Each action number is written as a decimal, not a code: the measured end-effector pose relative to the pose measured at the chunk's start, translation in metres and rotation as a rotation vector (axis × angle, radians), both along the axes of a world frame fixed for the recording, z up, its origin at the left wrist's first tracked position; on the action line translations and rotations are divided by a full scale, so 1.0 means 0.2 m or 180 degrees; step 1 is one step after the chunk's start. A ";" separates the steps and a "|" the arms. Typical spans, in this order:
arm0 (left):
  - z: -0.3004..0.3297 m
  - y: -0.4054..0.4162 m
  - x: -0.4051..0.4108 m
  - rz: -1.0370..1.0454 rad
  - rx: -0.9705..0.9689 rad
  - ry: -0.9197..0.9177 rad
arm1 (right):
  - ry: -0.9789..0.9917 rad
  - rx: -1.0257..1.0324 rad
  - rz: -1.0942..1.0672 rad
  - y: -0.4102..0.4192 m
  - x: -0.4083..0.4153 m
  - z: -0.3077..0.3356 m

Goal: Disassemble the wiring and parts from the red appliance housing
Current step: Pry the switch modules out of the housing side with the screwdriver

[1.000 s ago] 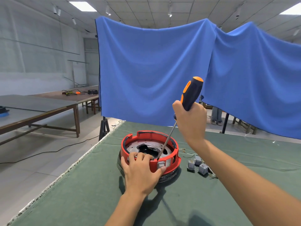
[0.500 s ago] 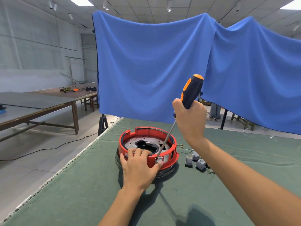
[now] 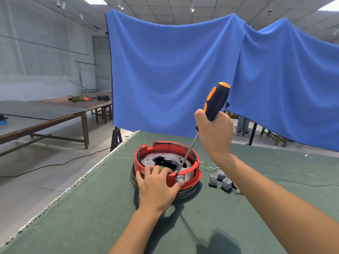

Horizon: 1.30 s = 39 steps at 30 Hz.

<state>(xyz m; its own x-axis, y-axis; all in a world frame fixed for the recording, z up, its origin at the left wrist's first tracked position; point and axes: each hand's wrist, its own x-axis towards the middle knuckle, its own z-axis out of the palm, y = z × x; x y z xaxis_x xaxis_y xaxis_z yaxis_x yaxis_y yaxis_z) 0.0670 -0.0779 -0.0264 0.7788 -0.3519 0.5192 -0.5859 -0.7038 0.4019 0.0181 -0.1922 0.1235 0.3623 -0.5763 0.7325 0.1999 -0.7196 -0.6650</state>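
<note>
Gripping red housing (image 3: 166, 156) rim w/ left hand (image 3: 157, 186), right hand (image 3: 214, 132) fisted round screwdriver (image 3: 214, 105).

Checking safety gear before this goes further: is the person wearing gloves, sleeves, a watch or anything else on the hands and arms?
Nothing is worn. The left hand and right hand are bare, with no gloves, rings or tape visible. Both forearms are uncovered as far as the frame shows, without sleeves, watch or wristband. No markings can be made out on either.
</note>
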 end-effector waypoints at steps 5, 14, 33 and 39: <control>0.00 0.00 0.00 0.0032 0.0000 0.0022 | 0.0506 -0.0353 -0.0269 0.04 0.04 0.05; 0.01 -0.01 -0.02 0.0018 -0.0069 0.0130 | 0.1026 -0.0692 -0.0273 0.11 0.27 0.09; 0.01 0.00 0.01 -0.0181 -0.0009 0.0343 | 0.1706 -0.0919 0.0013 0.15 0.48 0.11; 0.02 0.00 0.00 -0.0122 0.0108 0.0285 | 0.0937 -0.0433 0.0109 0.11 0.25 0.12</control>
<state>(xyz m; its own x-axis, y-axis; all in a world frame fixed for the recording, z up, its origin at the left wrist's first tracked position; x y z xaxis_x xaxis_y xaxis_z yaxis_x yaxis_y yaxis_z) 0.0675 -0.0787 -0.0219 0.8073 -0.3986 0.4353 -0.5754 -0.6957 0.4301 0.0673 -0.1697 0.1467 0.5876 -0.4640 0.6629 0.0390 -0.8021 -0.5960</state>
